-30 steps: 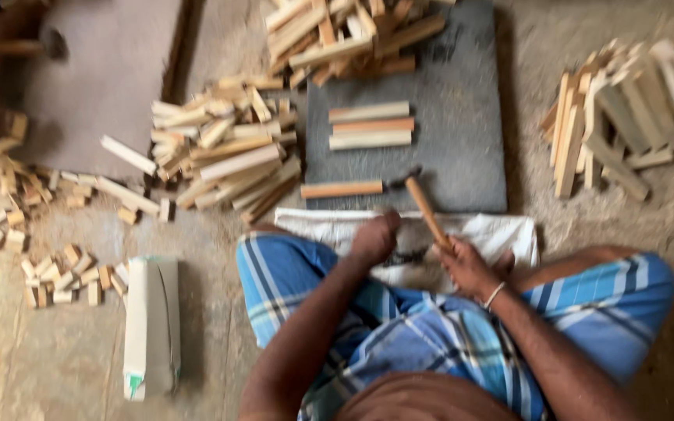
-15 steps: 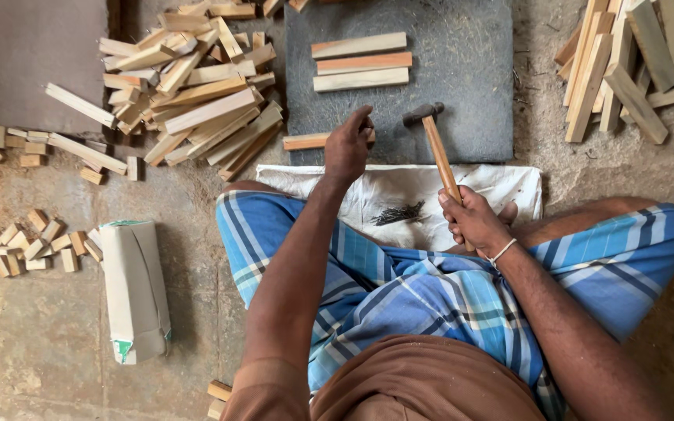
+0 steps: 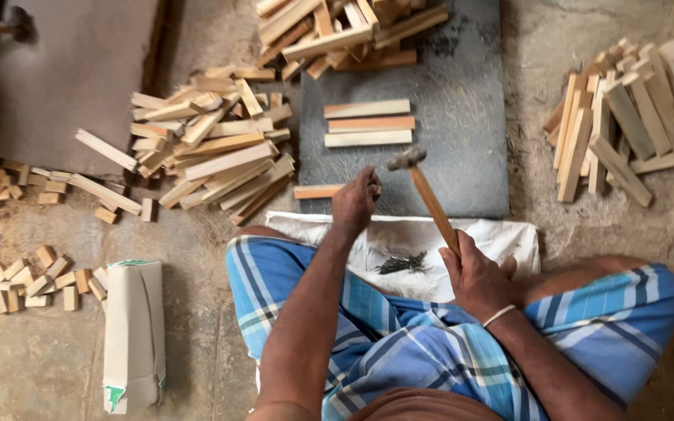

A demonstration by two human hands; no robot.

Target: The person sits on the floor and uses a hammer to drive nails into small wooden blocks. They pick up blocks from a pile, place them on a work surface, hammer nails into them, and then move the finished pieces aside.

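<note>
Left hand (image 3: 355, 200): fingers pinched on wooden strip (image 3: 317, 191), at near edge of grey slab (image 3: 462, 156).
Right hand (image 3: 477, 273): fingers clenched around hammer (image 3: 428, 195), head above slab.

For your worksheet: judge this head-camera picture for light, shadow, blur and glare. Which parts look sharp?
Head view: soft, even light, no glare; faint shadows under the wood strips. The hammer and the left hand look slightly soft, while the right hand, the dark slab and the nails on the white cloth are fairly sharp.
</note>
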